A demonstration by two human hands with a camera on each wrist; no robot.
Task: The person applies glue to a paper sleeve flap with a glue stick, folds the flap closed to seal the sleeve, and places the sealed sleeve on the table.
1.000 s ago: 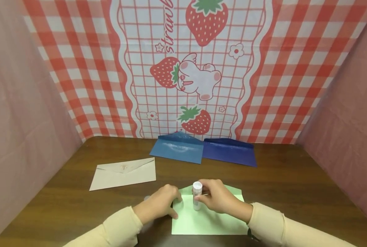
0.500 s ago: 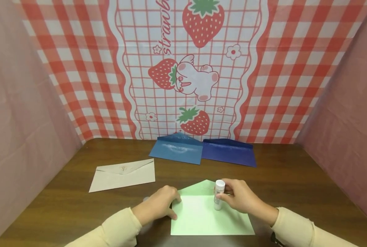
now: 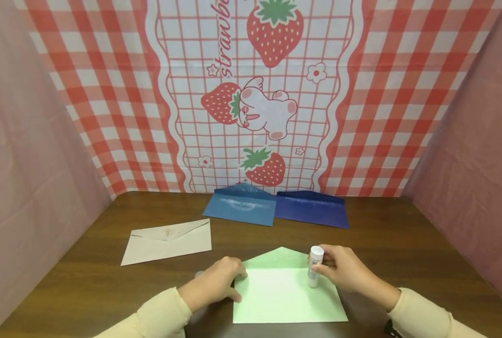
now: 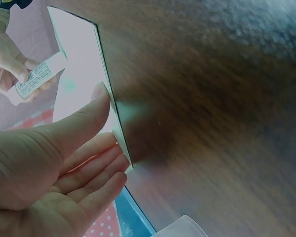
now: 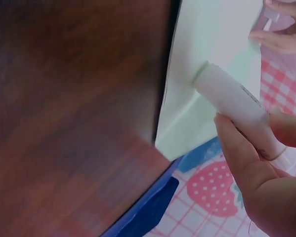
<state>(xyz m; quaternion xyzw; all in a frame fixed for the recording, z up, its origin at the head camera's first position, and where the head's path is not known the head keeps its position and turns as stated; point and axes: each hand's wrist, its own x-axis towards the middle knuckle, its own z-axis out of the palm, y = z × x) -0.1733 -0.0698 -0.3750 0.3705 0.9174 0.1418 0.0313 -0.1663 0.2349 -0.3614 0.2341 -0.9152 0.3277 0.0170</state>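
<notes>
A pale green envelope (image 3: 289,295) lies flap up and unfolded in front of the person. The right hand (image 3: 345,267) pinches a white glue stick (image 3: 316,267) between thumb and fingers, its lower end on the envelope's right part, below the fold. In the right wrist view the glue stick (image 5: 236,106) slants with its tip at the paper. The left hand (image 3: 219,281) rests at the envelope's left edge, thumb and fingertips touching it. In the left wrist view those fingers (image 4: 91,160) are fairly straight along the edge.
A clear cap (image 4: 185,228) stands beside the left hand, mostly hidden behind it in the head view. A closed cream envelope (image 3: 170,244) lies left. Blue (image 3: 242,209) and dark blue (image 3: 312,211) envelopes with raised flaps lie at the back, before a checked cloth (image 3: 369,117).
The right hand has slid the glue stick rightward across the envelope, from left of the middle to its right part. The left hand stays at the left edge.
</notes>
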